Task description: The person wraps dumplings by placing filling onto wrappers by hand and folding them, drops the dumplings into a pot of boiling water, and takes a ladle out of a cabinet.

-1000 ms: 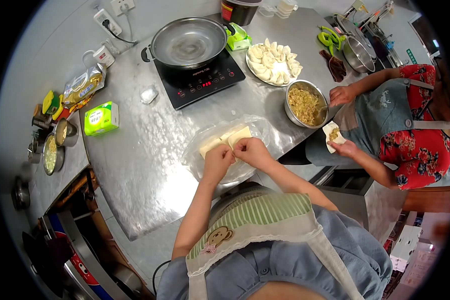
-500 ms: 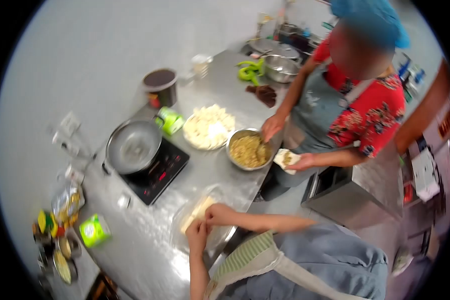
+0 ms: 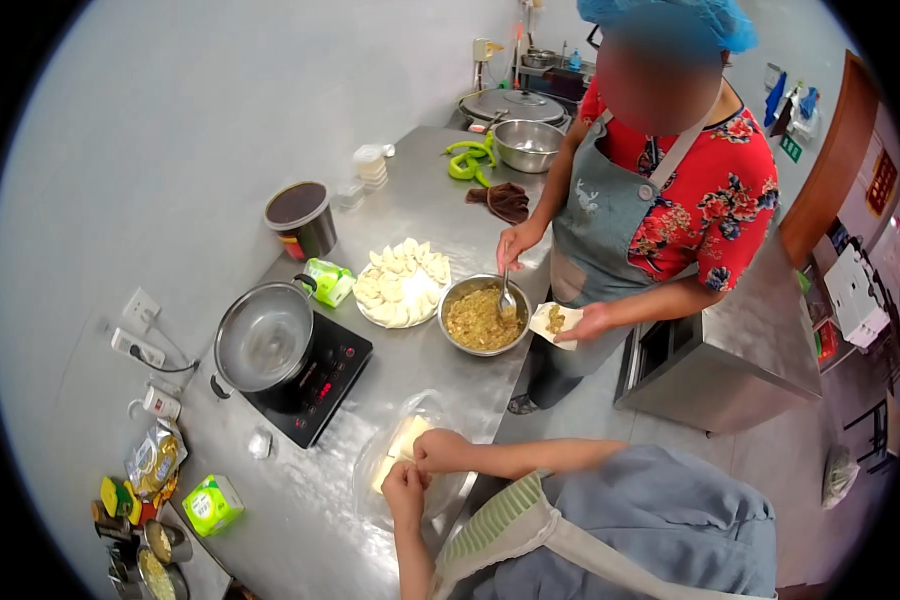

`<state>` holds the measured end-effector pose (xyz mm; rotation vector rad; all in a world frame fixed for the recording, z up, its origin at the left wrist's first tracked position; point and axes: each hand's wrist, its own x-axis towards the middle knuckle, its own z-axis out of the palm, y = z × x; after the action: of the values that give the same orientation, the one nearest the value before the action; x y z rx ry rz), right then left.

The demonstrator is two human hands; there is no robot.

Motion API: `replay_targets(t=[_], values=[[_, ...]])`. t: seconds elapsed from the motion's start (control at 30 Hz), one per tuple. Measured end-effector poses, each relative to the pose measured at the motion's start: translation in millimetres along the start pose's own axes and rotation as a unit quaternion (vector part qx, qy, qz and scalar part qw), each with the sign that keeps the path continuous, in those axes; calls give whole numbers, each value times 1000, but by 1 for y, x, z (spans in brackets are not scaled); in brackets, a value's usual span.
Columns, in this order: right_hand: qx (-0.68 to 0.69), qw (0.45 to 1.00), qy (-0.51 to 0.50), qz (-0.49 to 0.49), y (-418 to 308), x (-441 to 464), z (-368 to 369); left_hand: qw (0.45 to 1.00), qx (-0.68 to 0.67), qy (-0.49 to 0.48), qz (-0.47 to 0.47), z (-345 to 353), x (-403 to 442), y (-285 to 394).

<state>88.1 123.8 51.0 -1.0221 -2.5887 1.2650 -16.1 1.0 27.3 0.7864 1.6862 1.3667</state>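
Observation:
My left hand (image 3: 406, 489) and my right hand (image 3: 440, 452) meet over a clear plastic bag (image 3: 372, 500) near the table's front edge. Stacked pale dough wrappers (image 3: 407, 437) lie on the bag under my fingers. Both hands are closed in a pinch at the wrappers' edge; what the fingertips grip is too small to make out. Across the table a co-worker holds a spoon (image 3: 507, 297) in a metal bowl of filling (image 3: 480, 318) and, in the other hand, a wrapper (image 3: 556, 321) with some filling on it.
A plate of dumplings (image 3: 402, 285) stands left of the bowl. A pan (image 3: 265, 337) sits on a black induction cooker (image 3: 322, 385). Further round are a tissue pack (image 3: 212, 505), a dark tub (image 3: 301, 220), green peppers (image 3: 468, 160) and an empty metal bowl (image 3: 527, 146).
The view has swung right and up, showing more of the co-worker. My hands stay pinched together at the wrappers. The co-worker's spoon remains at the bowl.

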Motion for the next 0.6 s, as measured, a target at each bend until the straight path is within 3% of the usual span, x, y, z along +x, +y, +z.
replay_targets(t=[0.27, 0.33, 0.53, 0.6], values=[[-11, 1000, -9, -18, 7, 1, 7, 998, 35, 43, -6, 1, -1, -4], [1, 998, 26, -63, 15, 2, 15, 989, 131, 54, 41, 0, -5, 4], [18, 999, 20, -26, 18, 3, 16, 958, 249, 81, 114, 2, 3, -14], [64, 998, -3, -7, 18, 2, 13, 990, 122, 58, 37, 1, 4, -21]])
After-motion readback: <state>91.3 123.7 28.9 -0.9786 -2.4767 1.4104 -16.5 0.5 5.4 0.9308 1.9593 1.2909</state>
